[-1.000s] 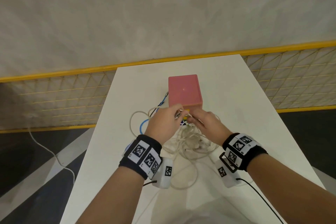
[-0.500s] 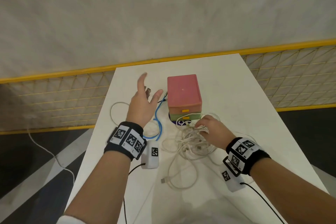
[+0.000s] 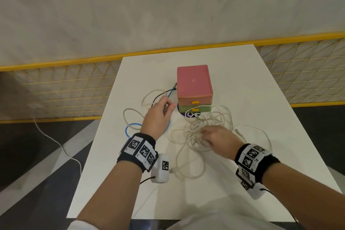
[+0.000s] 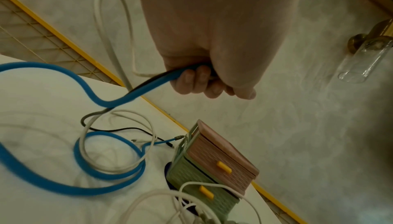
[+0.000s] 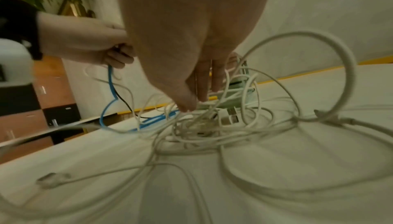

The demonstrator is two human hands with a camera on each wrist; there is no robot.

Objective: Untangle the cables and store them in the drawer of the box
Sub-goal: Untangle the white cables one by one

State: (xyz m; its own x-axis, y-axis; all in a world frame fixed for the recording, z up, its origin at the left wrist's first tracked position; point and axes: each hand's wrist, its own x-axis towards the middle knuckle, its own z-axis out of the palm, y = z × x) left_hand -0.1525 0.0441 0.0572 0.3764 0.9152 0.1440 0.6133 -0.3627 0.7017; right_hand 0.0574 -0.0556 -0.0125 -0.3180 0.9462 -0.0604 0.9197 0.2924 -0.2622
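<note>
A small box (image 3: pixel 193 82) with a pink top drawer and a green lower drawer, both with yellow handles, stands mid-table; it is also in the left wrist view (image 4: pixel 219 157). My left hand (image 3: pixel 166 107) is just left of it, gripping a blue cable (image 4: pixel 91 93) along with a thin black and a white one; its curled fingers (image 4: pixel 202 83) wrap them. The blue cable (image 3: pixel 130 126) loops on the table below. My right hand (image 3: pixel 204 133) sits on the white cable tangle (image 3: pixel 201 123) in front of the box. Thumb and fingertips (image 5: pixel 202 98) pinch white strands (image 5: pixel 202 126).
The white table (image 3: pixel 261 117) ends close to my body and drops off on both sides. A loose white loop with a USB plug (image 3: pixel 172 170) lies near my left wrist. A yellow mesh fence (image 3: pixel 56 89) runs behind. Another white cable (image 3: pixel 56 145) trails on the floor at left.
Both hands were at the box front a second ago. My left hand swung out left and opened, then came back and closed on the blue cable. My right hand drew back onto the tangle.
</note>
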